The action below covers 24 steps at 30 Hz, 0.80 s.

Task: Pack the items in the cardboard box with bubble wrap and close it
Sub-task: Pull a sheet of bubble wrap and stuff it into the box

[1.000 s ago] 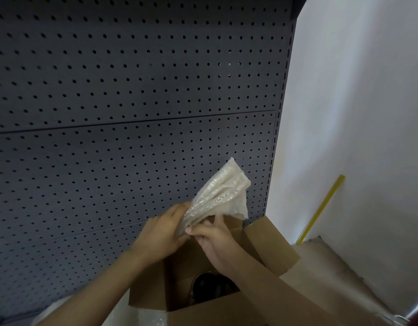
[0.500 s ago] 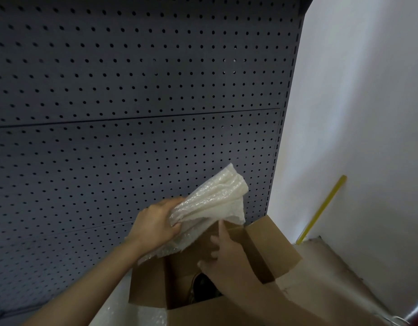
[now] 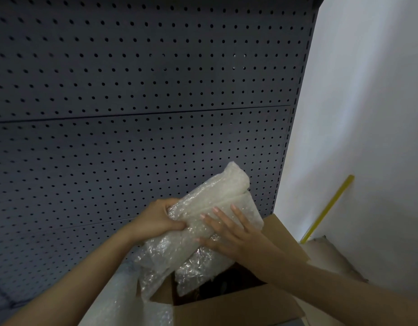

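Note:
A bunched sheet of clear bubble wrap [image 3: 217, 203] hangs over the open cardboard box [image 3: 229, 307], its lower end trailing into the opening. My left hand [image 3: 156, 220] grips the wrap's left side with curled fingers and thumb. Flat against the front of the wrap lies my right hand [image 3: 229, 229], fingers straight and spread. A dark item [image 3: 215, 285] shows dimly inside the box, mostly hidden by the wrap.
A dark pegboard wall [image 3: 132, 102] stands right behind the box. More bubble wrap [image 3: 123, 302] lies at the box's left. A white wall [image 3: 367, 114] with a yellow strip [image 3: 328, 208] is on the right, and brown paper [image 3: 330, 255] lies beyond the box's right flap [image 3: 285, 236].
The wrap has unfolded and dropped lower, now hanging into the box. My right hand rose from the box and laid its fingers flat on the wrap. My left hand keeps its grip.

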Motion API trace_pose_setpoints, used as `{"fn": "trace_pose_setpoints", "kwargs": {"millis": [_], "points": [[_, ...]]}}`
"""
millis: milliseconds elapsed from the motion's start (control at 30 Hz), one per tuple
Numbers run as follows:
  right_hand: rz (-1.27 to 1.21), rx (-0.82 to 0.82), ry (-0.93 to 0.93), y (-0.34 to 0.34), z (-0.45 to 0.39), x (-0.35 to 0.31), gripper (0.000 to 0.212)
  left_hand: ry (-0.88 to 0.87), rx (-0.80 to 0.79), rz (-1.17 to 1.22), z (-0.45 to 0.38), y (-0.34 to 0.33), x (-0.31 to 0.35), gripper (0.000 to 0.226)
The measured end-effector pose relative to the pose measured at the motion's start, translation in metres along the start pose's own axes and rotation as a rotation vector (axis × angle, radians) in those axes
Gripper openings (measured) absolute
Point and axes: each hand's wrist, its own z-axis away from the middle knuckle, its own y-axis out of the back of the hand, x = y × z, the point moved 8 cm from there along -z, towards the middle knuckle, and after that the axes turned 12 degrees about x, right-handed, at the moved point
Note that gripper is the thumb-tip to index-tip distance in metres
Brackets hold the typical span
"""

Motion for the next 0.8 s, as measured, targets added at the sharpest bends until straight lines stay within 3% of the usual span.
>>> {"fn": "trace_pose_setpoints", "kwargs": {"millis": [67, 100, 233, 367, 600, 733, 800], "points": [[0.026, 0.054, 0.073, 0.011, -0.001, 0.000, 0.033, 0.021, -0.043, 0.006, 0.002, -0.002, -0.003, 0.031], [0.022, 0.070, 0.098, 0.015, -0.003, 0.002, 0.021, 0.024, -0.063, -0.016, 0.003, -0.003, -0.005, 0.029], [-0.103, 0.045, 0.077, 0.022, -0.017, 0.012, 0.018, -0.010, -0.110, -0.113, 0.008, -0.009, -0.004, 0.027], [-0.217, -0.014, -0.045, 0.019, -0.028, 0.021, 0.024, -0.130, -0.097, -0.357, 0.009, -0.013, 0.004, 0.023], [-0.458, -0.171, -0.184, 0.007, -0.029, 0.027, 0.013, -0.315, -0.141, -0.583, 0.017, -0.019, 0.021, 0.021], [-0.753, -0.229, -0.437, 0.013, -0.030, 0.040, 0.025, -0.359, -0.145, -0.640, 0.021, -0.021, 0.020, 0.019], [-0.742, -0.288, -0.457, 0.015, -0.026, 0.041, 0.047, -0.333, -0.169, -0.582, 0.023, -0.022, 0.017, 0.017]]}}
